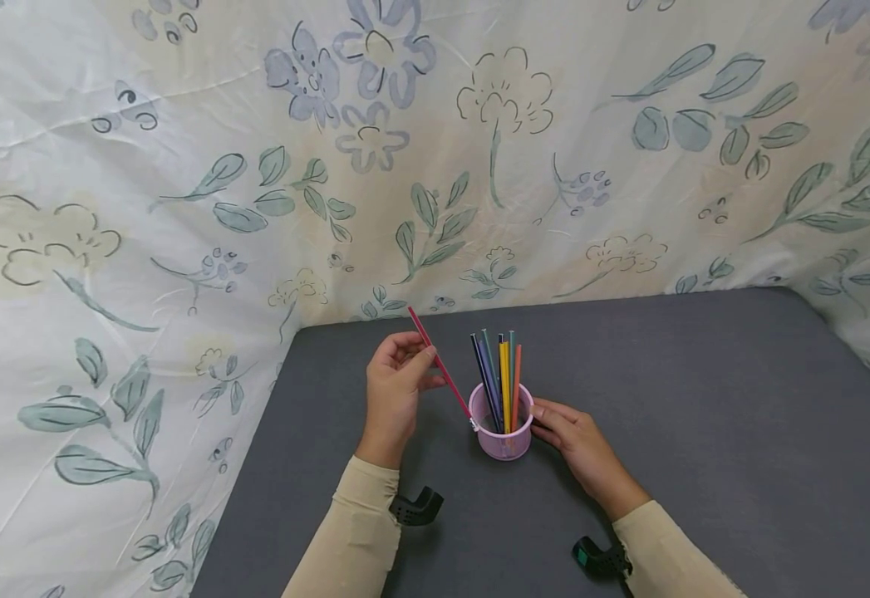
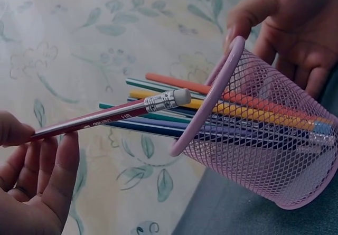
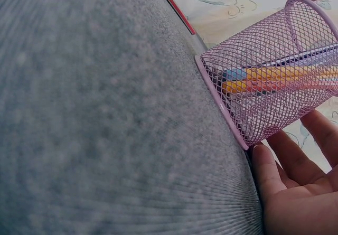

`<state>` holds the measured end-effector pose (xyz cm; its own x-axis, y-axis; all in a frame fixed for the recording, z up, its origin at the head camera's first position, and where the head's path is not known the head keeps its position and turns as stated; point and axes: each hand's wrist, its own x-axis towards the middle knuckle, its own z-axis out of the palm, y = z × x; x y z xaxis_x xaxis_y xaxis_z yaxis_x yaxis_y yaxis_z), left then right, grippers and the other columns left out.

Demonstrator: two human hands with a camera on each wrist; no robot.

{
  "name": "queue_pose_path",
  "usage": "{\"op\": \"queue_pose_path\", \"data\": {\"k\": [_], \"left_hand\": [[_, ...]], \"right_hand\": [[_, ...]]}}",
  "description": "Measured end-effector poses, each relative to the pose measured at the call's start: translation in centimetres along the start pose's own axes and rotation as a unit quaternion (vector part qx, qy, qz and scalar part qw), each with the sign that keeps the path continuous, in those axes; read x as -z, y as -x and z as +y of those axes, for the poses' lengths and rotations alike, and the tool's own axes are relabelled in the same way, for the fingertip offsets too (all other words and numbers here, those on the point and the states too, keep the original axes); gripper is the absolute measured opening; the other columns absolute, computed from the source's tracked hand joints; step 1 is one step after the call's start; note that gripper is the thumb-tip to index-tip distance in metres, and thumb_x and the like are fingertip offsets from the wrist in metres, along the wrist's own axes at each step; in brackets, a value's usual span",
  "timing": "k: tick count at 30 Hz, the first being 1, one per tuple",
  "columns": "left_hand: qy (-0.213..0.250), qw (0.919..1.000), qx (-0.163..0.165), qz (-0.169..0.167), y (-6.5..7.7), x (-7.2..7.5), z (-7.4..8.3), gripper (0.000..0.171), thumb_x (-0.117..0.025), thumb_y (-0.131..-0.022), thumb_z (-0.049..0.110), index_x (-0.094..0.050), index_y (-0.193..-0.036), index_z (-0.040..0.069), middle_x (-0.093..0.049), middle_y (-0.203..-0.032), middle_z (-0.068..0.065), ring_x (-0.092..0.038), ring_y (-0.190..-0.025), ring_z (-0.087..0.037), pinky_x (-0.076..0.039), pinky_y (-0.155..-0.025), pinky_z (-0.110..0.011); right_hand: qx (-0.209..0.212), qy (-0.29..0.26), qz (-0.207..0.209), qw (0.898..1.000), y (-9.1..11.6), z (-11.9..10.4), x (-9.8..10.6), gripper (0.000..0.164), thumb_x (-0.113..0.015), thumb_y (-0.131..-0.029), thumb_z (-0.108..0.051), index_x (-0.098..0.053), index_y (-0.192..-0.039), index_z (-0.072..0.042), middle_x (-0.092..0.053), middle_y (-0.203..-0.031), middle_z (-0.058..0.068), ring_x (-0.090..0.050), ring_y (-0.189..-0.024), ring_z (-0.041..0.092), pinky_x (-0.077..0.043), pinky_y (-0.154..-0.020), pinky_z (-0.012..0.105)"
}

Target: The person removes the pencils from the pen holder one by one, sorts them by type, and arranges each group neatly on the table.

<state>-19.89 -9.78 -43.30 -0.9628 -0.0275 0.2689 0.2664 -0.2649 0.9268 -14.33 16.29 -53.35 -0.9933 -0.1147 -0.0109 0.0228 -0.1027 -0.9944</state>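
In the head view, my left hand (image 1: 397, 399) pinches a red pencil (image 1: 440, 363) between thumb and fingertips. The pencil slants, with its silver ferrule and white eraser (image 2: 182, 96) at the left rim of a pink mesh pencil cup (image 1: 505, 447). The cup stands upright and holds several pencils (image 1: 505, 378), including dark blue, yellow, teal and orange ones. My right hand (image 1: 580, 448) holds the cup at its right side. A digit touches the rim in the left wrist view; in the right wrist view the other fingertips (image 3: 285, 150) are partly hidden behind the mesh.
The cup stands on a dark grey tabletop (image 1: 704, 415). A floral cloth (image 1: 442, 149) hangs behind the table and along its left side. A black wrist device (image 1: 417, 507) sits at each sleeve. A thin red strip (image 3: 177, 9) shows in the right wrist view.
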Motion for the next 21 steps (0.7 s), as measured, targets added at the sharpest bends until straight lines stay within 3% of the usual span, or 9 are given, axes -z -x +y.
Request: {"op": "queue_pose_path", "data": {"k": [12, 21], "left_hand": [[-0.015, 0.9997, 0.019, 0.006, 1.1, 0.4, -0.4, 0.020, -0.072, -0.101, -0.004, -0.065, -0.119, -0.006, -0.065, -0.104, -0.017, -0.069, -0.085, -0.021, -0.064, -0.064, -0.035], [-0.022, 0.9992, 0.032, 0.004, 1.9, 0.9, -1.0, 0.020, -0.072, -0.101, -0.003, -0.065, -0.119, -0.007, -0.066, -0.104, -0.017, -0.069, -0.083, -0.020, -0.063, -0.062, -0.034]], "right_hand": [[0.000, 0.000, -0.003, 1.000, 0.3, 0.2, 0.2, 0.049, -0.061, -0.113, -0.025, -0.061, -0.146, 0.011, -0.060, -0.151, 0.024, -0.060, -0.134, 0.013, -0.051, -0.107, 0.034], [-0.001, 0.002, -0.003, 1.000, 0.6, 0.2, 0.3, 0.049, -0.061, -0.113, -0.025, -0.061, -0.146, 0.012, -0.059, -0.151, 0.025, -0.059, -0.137, 0.020, -0.051, -0.108, 0.036]]}}
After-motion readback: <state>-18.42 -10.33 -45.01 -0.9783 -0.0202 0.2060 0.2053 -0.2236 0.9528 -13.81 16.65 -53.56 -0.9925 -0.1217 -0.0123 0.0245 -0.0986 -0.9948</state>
